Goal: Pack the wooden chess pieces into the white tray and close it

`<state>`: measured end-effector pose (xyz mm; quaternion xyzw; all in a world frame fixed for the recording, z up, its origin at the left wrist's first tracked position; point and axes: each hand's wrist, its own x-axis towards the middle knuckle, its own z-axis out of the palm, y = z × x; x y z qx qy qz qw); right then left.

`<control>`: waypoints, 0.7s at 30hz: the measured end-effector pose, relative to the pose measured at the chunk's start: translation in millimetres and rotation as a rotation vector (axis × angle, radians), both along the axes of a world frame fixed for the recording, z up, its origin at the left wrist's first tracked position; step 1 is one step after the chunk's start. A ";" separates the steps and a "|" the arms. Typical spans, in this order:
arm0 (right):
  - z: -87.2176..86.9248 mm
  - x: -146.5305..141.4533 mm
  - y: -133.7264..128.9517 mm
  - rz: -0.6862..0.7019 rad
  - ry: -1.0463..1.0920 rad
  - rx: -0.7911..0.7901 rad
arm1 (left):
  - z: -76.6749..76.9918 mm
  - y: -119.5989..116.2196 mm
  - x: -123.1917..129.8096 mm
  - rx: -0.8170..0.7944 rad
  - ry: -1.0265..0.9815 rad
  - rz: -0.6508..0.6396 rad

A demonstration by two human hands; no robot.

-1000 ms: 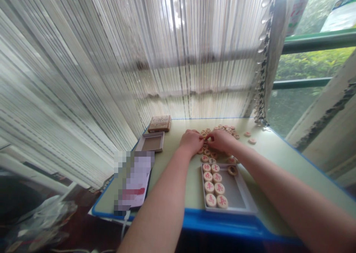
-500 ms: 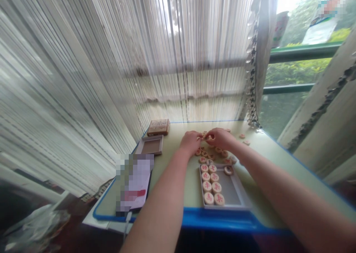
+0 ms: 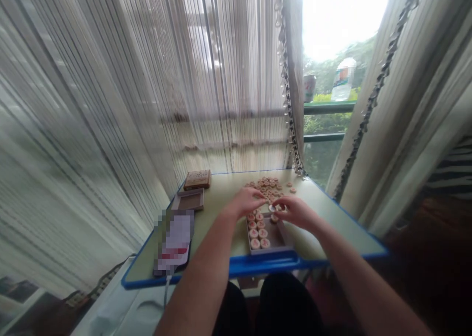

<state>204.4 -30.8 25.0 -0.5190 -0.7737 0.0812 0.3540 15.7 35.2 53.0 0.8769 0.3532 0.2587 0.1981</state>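
An open tray (image 3: 290,247) lies at the table's front edge, with two columns of round red-marked pieces (image 3: 263,233) on its left side and one piece (image 3: 275,218) near its back right. My right hand (image 3: 291,210) is above the tray's back right corner, thumb and finger pinched on a pale round piece (image 3: 272,208). Just left of it, my left hand (image 3: 250,200) hovers over the tray's back edge, its fingers bent together; whatever they hold is too small to make out. Behind both hands, many loose pieces (image 3: 268,182) are scattered.
A patterned box (image 3: 197,179) and a shallow box lid (image 3: 203,199) sit at the table's back left. Nearer, a phone (image 3: 179,240) with a white cable lies at the left. Curtains hang behind the table (image 3: 214,228); a bottle (image 3: 343,80) stands by the window.
The view has swung right and tilted down. Both hands have come back from the loose pieces toward the tray, and they are a little farther apart; a piece now shows at my right fingertips.
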 end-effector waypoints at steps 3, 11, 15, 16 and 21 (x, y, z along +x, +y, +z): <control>-15.5 1.7 -21.8 -0.014 0.106 0.057 | -5.5 -20.3 1.4 0.015 -0.030 -0.050; -20.9 1.2 -31.6 0.005 0.118 -0.027 | -25.1 -49.6 -5.6 0.226 -0.098 0.040; -20.8 0.2 -30.9 0.042 0.054 -0.088 | -21.2 -55.0 -5.6 0.288 -0.030 0.020; -20.7 0.1 -30.9 0.047 0.048 -0.097 | -19.9 -56.3 -5.4 0.294 -0.007 0.009; -20.4 0.4 -32.0 0.064 0.017 -0.111 | -15.5 -61.6 -4.2 0.262 0.115 -0.087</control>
